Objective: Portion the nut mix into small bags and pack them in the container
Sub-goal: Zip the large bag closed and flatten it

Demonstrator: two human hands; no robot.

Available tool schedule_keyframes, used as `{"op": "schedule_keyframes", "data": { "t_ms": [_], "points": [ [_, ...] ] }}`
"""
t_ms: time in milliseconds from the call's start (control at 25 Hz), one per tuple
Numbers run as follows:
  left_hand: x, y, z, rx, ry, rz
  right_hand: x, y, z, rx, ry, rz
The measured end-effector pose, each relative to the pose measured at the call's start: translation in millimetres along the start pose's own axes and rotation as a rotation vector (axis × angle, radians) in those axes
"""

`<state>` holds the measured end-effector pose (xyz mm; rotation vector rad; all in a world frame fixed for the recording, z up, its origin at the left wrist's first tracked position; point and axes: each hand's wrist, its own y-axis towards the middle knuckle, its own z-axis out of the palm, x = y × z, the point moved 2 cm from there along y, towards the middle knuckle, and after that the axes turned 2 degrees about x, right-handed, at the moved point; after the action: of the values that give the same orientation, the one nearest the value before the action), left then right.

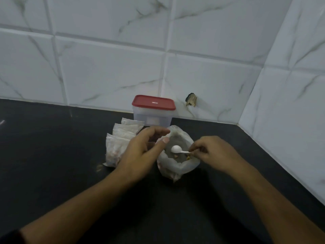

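A dark counter (52, 155) carries a red-lidded container (153, 111), shut, by the wall. In front of it sits the open bag of nut mix (177, 166), with small bags (119, 138) just to its left. The left grip (140, 150) curves at the bag's rim; I cannot tell if it grasps. The right grip (212, 152) pinches a white spoon (177, 149) over the mix.
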<state>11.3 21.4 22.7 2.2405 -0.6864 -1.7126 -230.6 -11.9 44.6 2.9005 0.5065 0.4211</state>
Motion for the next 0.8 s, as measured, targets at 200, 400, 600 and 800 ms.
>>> {"op": "schedule_keyframes", "data": {
  "t_ms": [200,400,600,800],
  "points": [
    [37.0,45.7,26.1,-0.099,-0.047,-0.151,-25.9,11.7,-17.5,-0.268,0.672,0.202],
    [66.7,68.1,33.4,-0.099,-0.182,-0.243,-59.8,42.7,-9.5,-0.352,0.718,0.368],
    [75.8,71.0,34.9,-0.103,-0.247,-0.225,-79.2,111.6,32.0,-0.310,0.157,0.306],
    [77.7,72.5,36.1,-0.120,-0.263,-0.207,-88.4,172.9,69.2,-0.234,-0.022,0.244]
  ]
}}
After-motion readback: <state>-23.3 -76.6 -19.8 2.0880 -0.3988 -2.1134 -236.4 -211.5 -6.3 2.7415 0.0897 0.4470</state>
